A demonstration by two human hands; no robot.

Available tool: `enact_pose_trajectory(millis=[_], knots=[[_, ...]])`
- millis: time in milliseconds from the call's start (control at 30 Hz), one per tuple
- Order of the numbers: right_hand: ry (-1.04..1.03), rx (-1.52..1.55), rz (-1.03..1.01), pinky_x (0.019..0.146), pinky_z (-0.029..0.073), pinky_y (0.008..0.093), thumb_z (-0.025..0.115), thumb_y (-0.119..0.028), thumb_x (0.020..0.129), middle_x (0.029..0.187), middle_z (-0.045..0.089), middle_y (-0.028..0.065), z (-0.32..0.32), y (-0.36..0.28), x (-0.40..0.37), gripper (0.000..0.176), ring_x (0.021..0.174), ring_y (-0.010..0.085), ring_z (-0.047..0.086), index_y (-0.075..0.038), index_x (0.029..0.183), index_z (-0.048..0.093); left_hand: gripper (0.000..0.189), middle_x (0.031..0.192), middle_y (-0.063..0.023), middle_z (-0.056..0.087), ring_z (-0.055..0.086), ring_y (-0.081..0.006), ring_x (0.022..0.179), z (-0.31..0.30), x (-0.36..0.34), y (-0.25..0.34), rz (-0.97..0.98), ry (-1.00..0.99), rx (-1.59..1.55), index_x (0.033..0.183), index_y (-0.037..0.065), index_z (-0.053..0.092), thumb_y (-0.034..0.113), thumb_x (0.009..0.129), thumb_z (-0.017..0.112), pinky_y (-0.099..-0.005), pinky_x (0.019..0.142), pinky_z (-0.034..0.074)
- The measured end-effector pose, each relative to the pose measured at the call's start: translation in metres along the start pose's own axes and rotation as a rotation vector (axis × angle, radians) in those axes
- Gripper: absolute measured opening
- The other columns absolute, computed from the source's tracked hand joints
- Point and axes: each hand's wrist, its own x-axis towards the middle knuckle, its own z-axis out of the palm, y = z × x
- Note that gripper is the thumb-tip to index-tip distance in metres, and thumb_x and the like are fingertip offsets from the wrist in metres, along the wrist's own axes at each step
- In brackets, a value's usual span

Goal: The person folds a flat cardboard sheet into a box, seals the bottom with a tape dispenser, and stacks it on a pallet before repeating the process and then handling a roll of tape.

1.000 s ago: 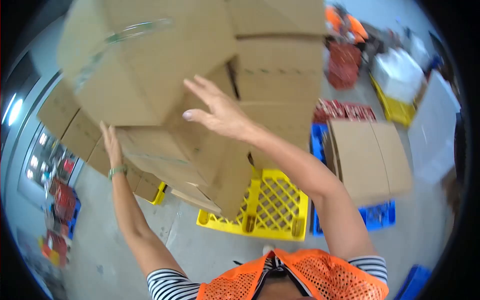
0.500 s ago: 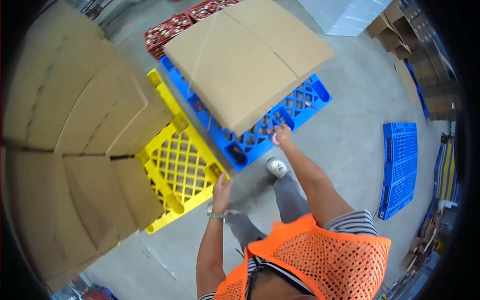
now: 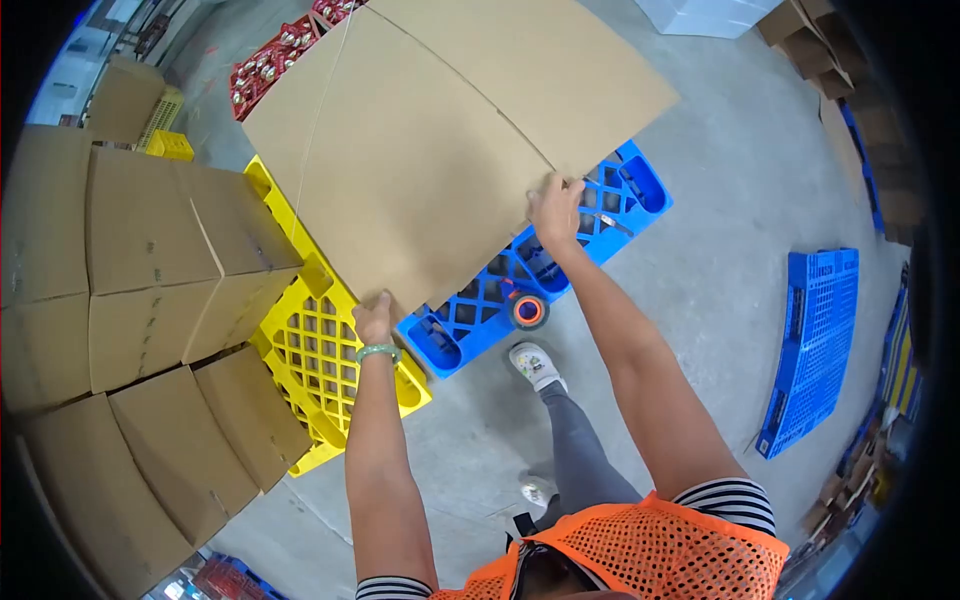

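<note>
A flattened cardboard box (image 3: 440, 140) lies over the blue pallet (image 3: 440, 350) and reaches past its left side above the yellow pallet (image 3: 385, 385). At its near left corner, my left hand (image 3: 375, 318) is closed on the cardboard. My right hand (image 3: 556, 212) grips the near edge close to the centre fold, thumb and fingers partly hidden. A tape dispenser (image 3: 528, 311) with an orange core rests at the blue pallet's near edge, below my right hand. Farther right on that pallet lies a small cutter-like tool (image 3: 612, 224).
Closed cartons (image 3: 150, 270) are stacked on the yellow pallet at left. Red crates (image 3: 275, 65) with wrapped items stand behind the cardboard. Another blue pallet (image 3: 815, 345) lies on the floor at right. White boxes (image 3: 705, 15) and more cartons (image 3: 810, 50) are farther back.
My right hand has let go of the tape dispenser and taken the cardboard edge. My left hand has moved forward onto the corner. The cardboard has shifted left and toward me.
</note>
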Motion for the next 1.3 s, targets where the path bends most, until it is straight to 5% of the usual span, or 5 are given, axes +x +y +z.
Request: enact_pose_trajectory(millis=[233, 367, 767, 1033, 1300], knots=[[0.116, 0.278, -0.124, 0.089, 0.045, 0.0474, 0.07, -0.027, 0.083, 0.111, 0.056, 0.0269, 0.007, 0.048, 0.028, 0.059, 0.102, 0.0425, 0.057, 0.002, 0.126, 0.041, 0.064, 0.122, -0.0154, 0.059, 0.058, -0.0221, 0.107, -0.046, -0.089, 0.052, -0.073, -0.177, -0.4, 0.125, -0.008, 0.05, 0.033, 0.083, 0.074, -0.0321, 0.095, 0.045], [-0.13, 1.515, 0.239, 0.088, 0.051, 0.0345, 0.058, -0.024, 0.097, 0.12, 0.057, 0.0092, -0.068, 0.041, -0.008, 0.035, 0.108, 0.0206, 0.058, -0.008, 0.126, 0.049, 0.046, 0.121, -0.0092, 0.059, 0.056, -0.0162, 0.105, -0.061, -0.212, 0.052, 0.033, -0.243, -0.843, 0.128, -0.003, 0.049, 0.022, 0.092, 0.064, -0.0311, 0.092, 0.045], [-0.399, 0.428, -0.862, 0.074, 0.051, 0.0407, 0.054, -0.005, 0.088, 0.103, 0.067, 0.02, -0.312, 0.003, -0.313, 0.039, 0.084, 0.0274, 0.066, -0.002, 0.126, 0.055, 0.076, 0.119, -0.021, 0.054, 0.062, -0.0306, 0.102, -0.047, -0.697, -0.169, -0.755, -0.551, -0.751, 0.146, 0.002, 0.022, 0.035, 0.092, 0.064, -0.0464, 0.081, 0.054], [-0.768, -0.282, -1.218, 0.073, 0.053, 0.0502, 0.051, -0.007, 0.085, 0.092, 0.067, 0.0257, -0.249, 0.092, -0.467, 0.039, 0.083, 0.04, 0.066, -0.008, 0.123, 0.059, 0.078, 0.142, -0.0212, 0.04, 0.033, -0.039, 0.136, -0.04, -0.764, -0.138, 0.829, 0.157, 0.322, 0.141, 0.021, 0.043, 0.033, 0.072, 0.077, -0.0561, 0.111, 0.026], [-1.267, -0.479, -1.276, 0.087, 0.051, 0.0473, 0.055, -0.021, 0.089, 0.111, 0.063, 0.0287, -0.196, 0.114, -0.497, 0.056, 0.102, 0.0438, 0.063, -0.002, 0.14, 0.041, 0.079, 0.151, -0.005, 0.035, 0.03, -0.0305, 0.14, 0.024, -0.727, -0.201, 0.781, 0.096, 0.315, 0.142, 0.03, 0.042, 0.049, 0.07, 0.069, -0.0562, 0.114, 0.021]])
